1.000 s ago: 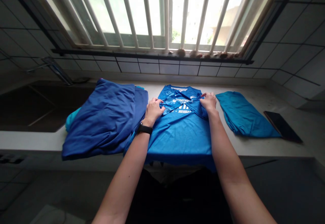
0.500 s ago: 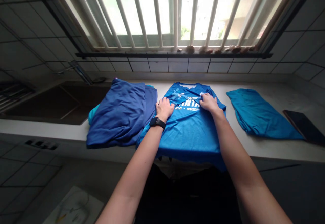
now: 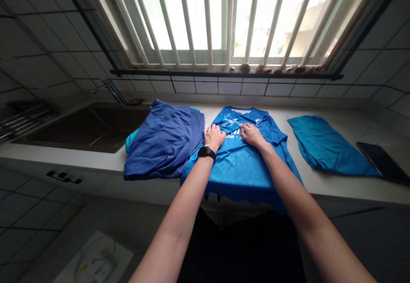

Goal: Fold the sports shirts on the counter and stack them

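Observation:
A blue T-shirt (image 3: 246, 167) with white lettering lies spread on the counter, its lower part hanging over the front edge. Its left sleeve (image 3: 231, 128) is folded inward across the chest. Resting on the shirt's left side is my left hand (image 3: 214, 137), fingers spread on the cloth, with a black watch (image 3: 206, 152) at the wrist. My right hand (image 3: 251, 135) is at the chest print, its fingertips closed on cloth by the folded sleeve's end. Part of the lettering is hidden beneath it. Left of the shirt lies a pile of folded darker blue clothing (image 3: 163, 142).
A dark sink (image 3: 73, 129) with a faucet (image 3: 115, 92) is at the left. To the right lie a folded teal garment (image 3: 329, 146) and a dark flat device (image 3: 384, 161). Behind the white counter (image 3: 320, 187) is a barred window (image 3: 221, 22), with several small stones (image 3: 245, 68) along its sill.
My right hand has moved left across the shirt's chest, from the right end of the lettering to near the folded sleeve. My left hand stays on the shirt's left side. The view has shifted slightly.

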`<state>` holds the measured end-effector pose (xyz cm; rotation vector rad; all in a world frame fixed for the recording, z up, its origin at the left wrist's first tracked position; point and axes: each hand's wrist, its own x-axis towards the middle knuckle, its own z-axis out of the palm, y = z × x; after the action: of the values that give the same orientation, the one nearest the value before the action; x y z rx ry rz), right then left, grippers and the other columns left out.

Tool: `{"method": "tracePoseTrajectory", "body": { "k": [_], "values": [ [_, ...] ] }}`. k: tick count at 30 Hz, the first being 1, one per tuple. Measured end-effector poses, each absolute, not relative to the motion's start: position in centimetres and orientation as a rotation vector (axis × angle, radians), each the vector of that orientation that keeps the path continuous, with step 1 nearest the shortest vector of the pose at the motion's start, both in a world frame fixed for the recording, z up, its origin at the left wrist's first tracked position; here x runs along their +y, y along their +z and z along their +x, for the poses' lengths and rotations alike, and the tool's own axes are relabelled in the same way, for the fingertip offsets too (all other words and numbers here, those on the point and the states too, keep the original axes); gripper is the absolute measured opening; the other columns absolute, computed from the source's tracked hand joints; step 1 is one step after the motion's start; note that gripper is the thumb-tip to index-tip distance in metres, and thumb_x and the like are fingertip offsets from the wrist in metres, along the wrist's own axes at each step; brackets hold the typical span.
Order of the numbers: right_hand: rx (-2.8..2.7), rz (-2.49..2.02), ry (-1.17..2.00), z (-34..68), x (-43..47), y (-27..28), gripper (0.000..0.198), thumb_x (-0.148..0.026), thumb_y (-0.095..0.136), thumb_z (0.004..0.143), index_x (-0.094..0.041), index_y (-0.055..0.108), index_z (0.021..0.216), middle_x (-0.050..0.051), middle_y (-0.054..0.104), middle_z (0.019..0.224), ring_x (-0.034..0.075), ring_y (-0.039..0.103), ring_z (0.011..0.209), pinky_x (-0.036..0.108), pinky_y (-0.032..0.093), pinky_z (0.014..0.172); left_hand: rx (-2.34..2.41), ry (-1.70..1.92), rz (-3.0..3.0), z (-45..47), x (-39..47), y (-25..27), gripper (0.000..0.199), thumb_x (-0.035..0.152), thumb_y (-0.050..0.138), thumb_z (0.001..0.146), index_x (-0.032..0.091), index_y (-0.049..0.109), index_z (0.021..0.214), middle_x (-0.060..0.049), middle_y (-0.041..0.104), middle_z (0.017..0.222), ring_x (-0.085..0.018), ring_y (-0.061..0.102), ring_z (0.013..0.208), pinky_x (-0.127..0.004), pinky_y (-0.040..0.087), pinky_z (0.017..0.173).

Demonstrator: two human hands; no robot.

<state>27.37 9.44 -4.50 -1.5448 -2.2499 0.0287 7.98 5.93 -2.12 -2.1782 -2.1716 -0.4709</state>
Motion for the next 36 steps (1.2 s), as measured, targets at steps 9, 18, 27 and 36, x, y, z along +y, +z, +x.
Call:
{"method": "tracePoseTrajectory", "body": {
  "k": [9,18,27,36],
  "values": [
    [-2.26,-1.544,0.088,27.8,9.7,-4.4,0.037,-0.022,0.048,0.1,-0.018,0.069,0.131,0.016,0.065,0.142,0.029,0.06,0.132,0.044,0.047,0.112,-2.15,-0.46,-2.179,8.0,6.0,-2.3,0.043,0.027,0.039,0.099,0.01,0.065,0.129,-0.021,0.062,0.142,-0.035,0.055,0.131,-0.049,0.043,0.108],
    [-2.0,-1.704,0.127,28.9,9.2,-2.5,0.043,-0.02,0.047,0.095,-0.013,0.068,0.133,0.018,0.061,0.143,0.028,0.06,0.13,0.039,0.044,0.113,-2.126,-0.529,-2.177,8.0,6.0,-1.8,0.039,0.029,0.043,0.099,0.013,0.072,0.119,-0.02,0.067,0.131,-0.034,0.06,0.124,-0.047,0.041,0.109],
    [-1.572,-2.188,0.174,32.1,9.0,-1.1,0.041,-0.03,0.045,0.096,-0.015,0.081,0.11,0.021,0.072,0.126,0.036,0.066,0.121,0.05,0.045,0.108,-2.174,-0.647,-1.995,7.7,5.9,-1.2,0.044,0.029,0.039,0.101,0.008,0.078,0.105,-0.021,0.076,0.107,-0.034,0.067,0.111,-0.051,0.037,0.11],
    [-1.624,-2.145,0.085,32.6,8.7,-1.2,0.037,-0.041,0.058,0.094,-0.018,0.078,0.116,0.02,0.071,0.129,0.035,0.064,0.123,0.047,0.05,0.102,-2.246,-0.691,-2.368,6.4,6.5,-1.2,0.032,0.034,0.05,0.099,0.021,0.079,0.094,-0.014,0.074,0.126,-0.027,0.065,0.123,-0.033,0.049,0.103]
  ]
}}
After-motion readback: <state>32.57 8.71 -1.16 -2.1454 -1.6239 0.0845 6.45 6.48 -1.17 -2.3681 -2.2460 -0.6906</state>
